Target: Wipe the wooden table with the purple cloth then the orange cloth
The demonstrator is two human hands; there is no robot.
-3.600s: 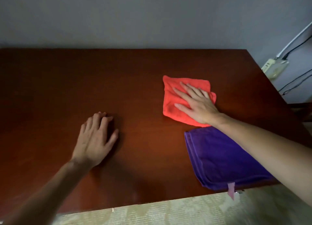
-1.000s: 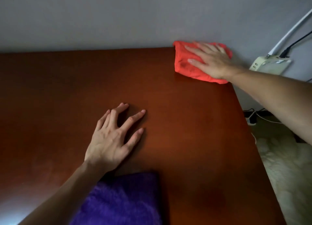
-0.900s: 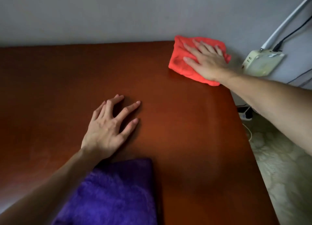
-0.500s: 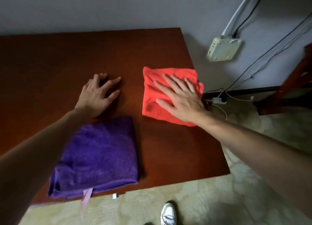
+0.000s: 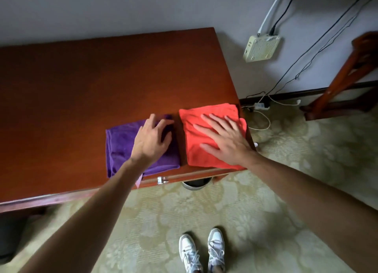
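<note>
- The big reddish-brown wooden table (image 5: 81,84) stands against a pale wall.
- Two folded cloths lie side by side at the table's near right corner, close together with a thin strip of bare wood between them.
- The soft purple cloth (image 5: 119,141) is on the left. Its front edge sits right at the table's near edge, and a small pink tag (image 5: 138,181) hangs down there.
- The bright orange cloth (image 5: 194,133) is on the right. It reaches the table's right edge, and its front corner pokes a little past the near edge.
- The right hand (image 5: 226,138) lies flat on the orange cloth. Its fingers (image 5: 211,119) are spread wide and straight. It presses down and is not gripping anything.
- The left hand (image 5: 152,139) is over the right part of the purple cloth. Its fingers are bent a little and loose, not closed round the cloth. You cannot tell if the palm touches the cloth or floats just above it.
- Both bare arms reach in from the bottom of the view.
- A small shiny metal handle (image 5: 161,180) shows on the table's front.
- Two white and grey shoes (image 5: 201,252) stand on the pale green patterned carpet (image 5: 286,180).
- A cream plastic box (image 5: 261,47) with cables hangs on the wall to the right.
</note>
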